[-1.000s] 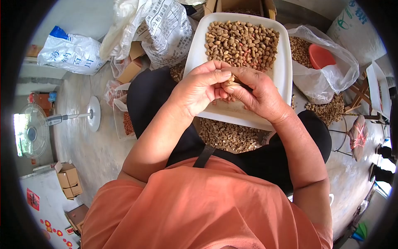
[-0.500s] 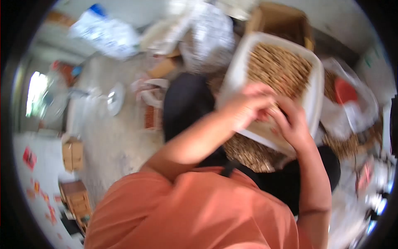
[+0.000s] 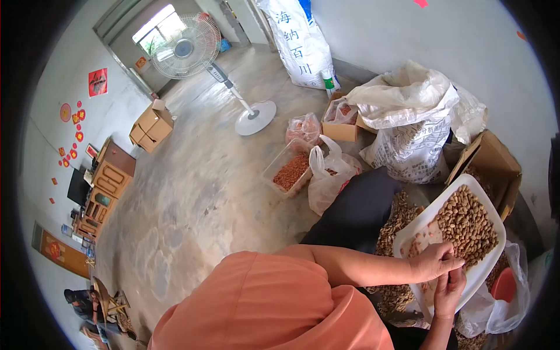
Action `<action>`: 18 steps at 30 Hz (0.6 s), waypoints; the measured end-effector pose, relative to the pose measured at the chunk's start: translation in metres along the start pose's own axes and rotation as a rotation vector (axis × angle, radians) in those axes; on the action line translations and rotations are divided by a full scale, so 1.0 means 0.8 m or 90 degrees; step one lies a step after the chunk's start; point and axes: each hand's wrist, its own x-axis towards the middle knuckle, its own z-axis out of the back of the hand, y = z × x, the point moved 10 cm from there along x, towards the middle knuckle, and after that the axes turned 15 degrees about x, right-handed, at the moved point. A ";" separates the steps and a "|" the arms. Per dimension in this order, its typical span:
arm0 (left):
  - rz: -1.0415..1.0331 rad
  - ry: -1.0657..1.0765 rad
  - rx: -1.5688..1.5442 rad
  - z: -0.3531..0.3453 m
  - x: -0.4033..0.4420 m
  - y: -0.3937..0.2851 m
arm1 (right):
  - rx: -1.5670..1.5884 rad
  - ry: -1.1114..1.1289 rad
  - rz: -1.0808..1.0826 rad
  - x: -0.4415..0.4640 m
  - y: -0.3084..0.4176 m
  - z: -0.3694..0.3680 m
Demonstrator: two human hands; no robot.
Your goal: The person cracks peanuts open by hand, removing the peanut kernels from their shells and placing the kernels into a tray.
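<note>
A white plastic tub (image 3: pixel 503 248) lies tilted across my lap. Unshelled peanuts (image 3: pixel 466 219) fill its far part, and reddish loose kernels (image 3: pixel 421 239) lie at its left side. Over the tub's near part, my left hand (image 3: pixel 433 261) and my right hand (image 3: pixel 450 287) meet, fingertips pinched together. Whatever sits between the fingers is too small and too covered to make out. Peanut shells (image 3: pixel 388 236) are heaped on the floor beneath and beside the tub.
A clear box of red kernels (image 3: pixel 291 172) and a white plastic bag (image 3: pixel 329 181) stand left of my knee. Behind are a large woven sack (image 3: pixel 408 146) and a cardboard box (image 3: pixel 496 163). A standing fan (image 3: pixel 251 116) is farther off. Another person (image 3: pixel 84 303) is at lower left.
My view has swung left, so the tub and hands now appear lower right, and the fan and room show more. Both hands stay together over the tub.
</note>
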 end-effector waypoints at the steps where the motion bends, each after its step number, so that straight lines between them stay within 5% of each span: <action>1: 0.003 -0.009 0.025 0.003 0.001 0.002 | -0.025 0.013 0.008 0.002 0.005 -0.004; 5: 0.085 0.032 0.092 0.009 -0.006 -0.012 | -0.132 0.023 0.058 -0.006 0.007 0.007; 6: 0.038 -0.007 -0.036 0.008 -0.003 -0.018 | -0.178 0.005 0.060 -0.006 0.015 0.009; 8: 0.163 0.150 -0.259 -0.014 -0.006 0.018 | -0.184 -0.011 -0.029 -0.004 0.014 0.012; 10: 0.228 0.206 -0.359 -0.012 -0.016 0.011 | -0.144 -0.028 0.071 -0.004 0.043 0.010; 18: 0.194 0.270 -0.455 0.011 -0.032 -0.013 | -0.093 -0.133 0.035 -0.041 0.055 0.013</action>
